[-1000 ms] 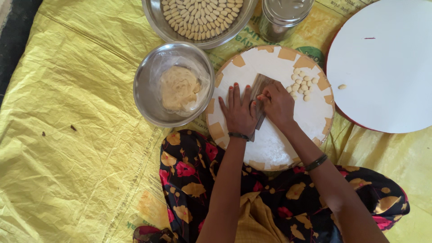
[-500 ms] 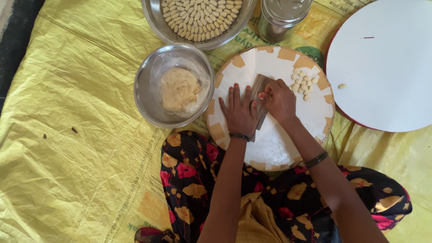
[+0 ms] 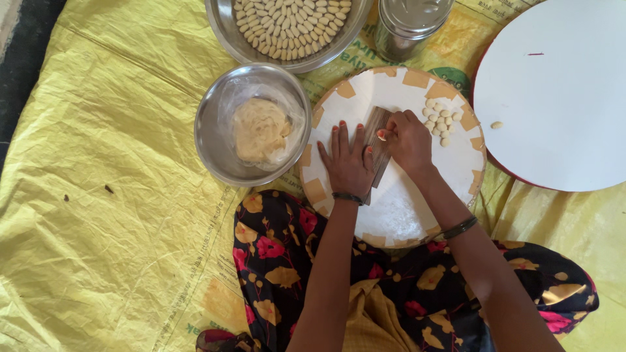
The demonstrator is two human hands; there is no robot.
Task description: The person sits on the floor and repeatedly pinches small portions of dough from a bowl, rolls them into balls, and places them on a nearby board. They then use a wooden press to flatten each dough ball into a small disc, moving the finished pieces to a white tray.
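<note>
The left hand (image 3: 347, 163) lies flat, fingers spread, steadying a small ridged wooden board (image 3: 377, 148) on the round white board (image 3: 404, 208). The right hand (image 3: 407, 140) has its fingertips pinched together on what looks like a small dough piece (image 3: 381, 135) against the ridges. Shaped dough pieces (image 3: 439, 121) sit just beside it; a steel bowl of dough (image 3: 259, 129) stands nearby.
</note>
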